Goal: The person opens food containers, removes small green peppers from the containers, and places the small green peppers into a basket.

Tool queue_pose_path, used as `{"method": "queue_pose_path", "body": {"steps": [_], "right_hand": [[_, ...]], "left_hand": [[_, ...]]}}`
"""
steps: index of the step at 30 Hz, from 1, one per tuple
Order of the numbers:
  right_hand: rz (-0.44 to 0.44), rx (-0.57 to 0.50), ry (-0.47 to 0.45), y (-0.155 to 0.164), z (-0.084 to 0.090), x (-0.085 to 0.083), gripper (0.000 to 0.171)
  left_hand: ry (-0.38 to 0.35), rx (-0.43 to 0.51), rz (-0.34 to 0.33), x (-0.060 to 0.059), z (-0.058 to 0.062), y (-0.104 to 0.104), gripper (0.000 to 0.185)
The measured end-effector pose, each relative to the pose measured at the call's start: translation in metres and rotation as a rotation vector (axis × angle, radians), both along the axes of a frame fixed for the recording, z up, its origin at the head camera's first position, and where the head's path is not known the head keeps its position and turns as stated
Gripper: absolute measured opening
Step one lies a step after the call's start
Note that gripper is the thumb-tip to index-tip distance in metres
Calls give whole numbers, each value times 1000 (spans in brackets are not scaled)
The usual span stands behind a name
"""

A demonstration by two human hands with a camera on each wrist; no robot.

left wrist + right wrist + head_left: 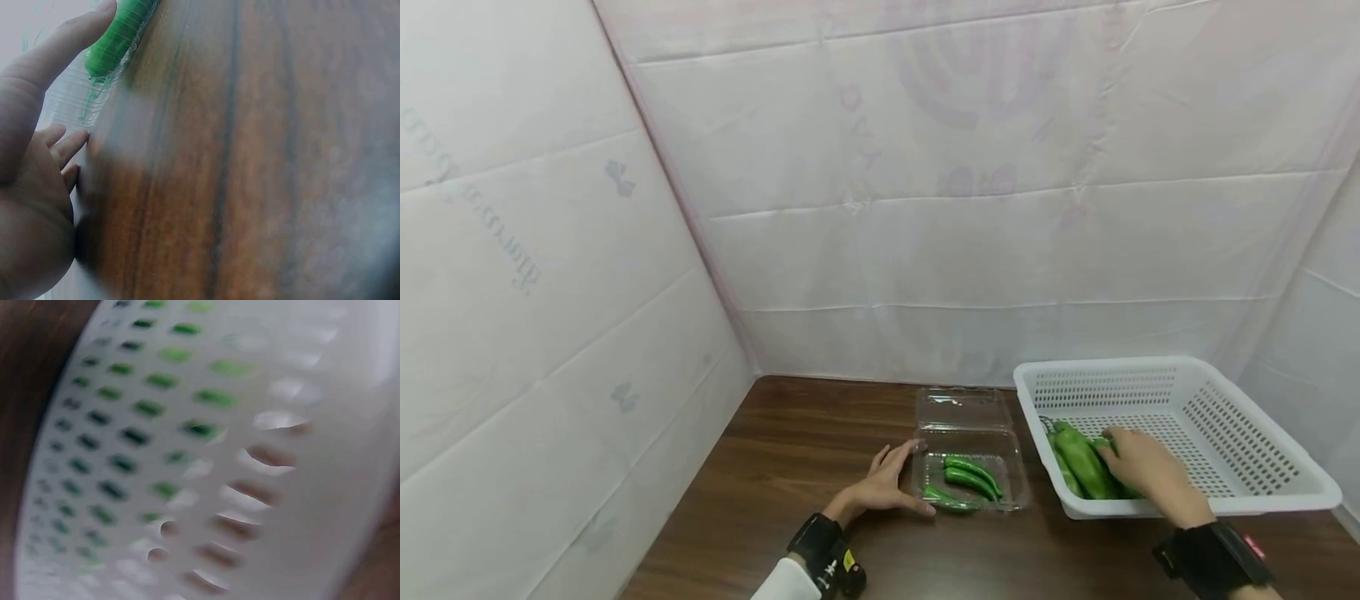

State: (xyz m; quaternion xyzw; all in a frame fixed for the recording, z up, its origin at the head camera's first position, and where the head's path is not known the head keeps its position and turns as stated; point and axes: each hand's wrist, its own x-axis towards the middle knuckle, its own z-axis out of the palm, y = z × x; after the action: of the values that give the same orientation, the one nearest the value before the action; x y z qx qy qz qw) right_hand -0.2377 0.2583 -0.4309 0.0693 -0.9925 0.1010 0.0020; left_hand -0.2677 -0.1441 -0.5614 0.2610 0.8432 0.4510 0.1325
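Note:
Fingers spread, my left hand (883,487) lies at the left side of a clear plastic clamshell box (1012,467), its fingertips at the box's edge. Several slim green chili peppers (973,479) lie inside; one chili pepper (112,53) shows through the clear wall in the left wrist view, near my thumb. My right hand (1142,465) reaches into a white perforated basket (1262,504), its fingers bent down at large green peppers (1082,462). The fingertips are hidden there, so whether they grip one cannot be seen. The right wrist view shows mostly the basket wall (262,375).
The clamshell's clear lid (964,408) is folded back behind the box. Both containers stand on a dark brown wooden table (760,492). White sheeting (880,258) walls in the back and sides, close behind the basket.

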Motion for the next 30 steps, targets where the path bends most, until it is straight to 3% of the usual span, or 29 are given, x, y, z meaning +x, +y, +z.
{"method": "queue_pose_path", "body": {"steps": [7,9,11,13,15,20,24,30], "right_hand": [[118,-88,434,-61,20,17,27],[202,-168,529,-86,16,21,22],[287,-253,563,-112,6,23,19],[349,-316,507,-136,-8,23,17],[351,-331,390,-157,-22,20,17],[277,-181,128,-184,-48,3,35],[234,-87,41,-184,-57,-5,49],[201,-97,36,-179,-65,-6,43]], "left_hand": [[-9,-2,0,2,1,-1,112],[-17,-8,-4,3,2,-1,112],[-23,-9,-3,4,3,-2,113],[-26,-16,3,4,3,-2,113],[-15,-14,10,3,4,-3,112],[9,-26,13,0,7,-3,113],[-5,-55,19,0,9,-1,113],[-21,-38,40,4,4,3,112]]}}
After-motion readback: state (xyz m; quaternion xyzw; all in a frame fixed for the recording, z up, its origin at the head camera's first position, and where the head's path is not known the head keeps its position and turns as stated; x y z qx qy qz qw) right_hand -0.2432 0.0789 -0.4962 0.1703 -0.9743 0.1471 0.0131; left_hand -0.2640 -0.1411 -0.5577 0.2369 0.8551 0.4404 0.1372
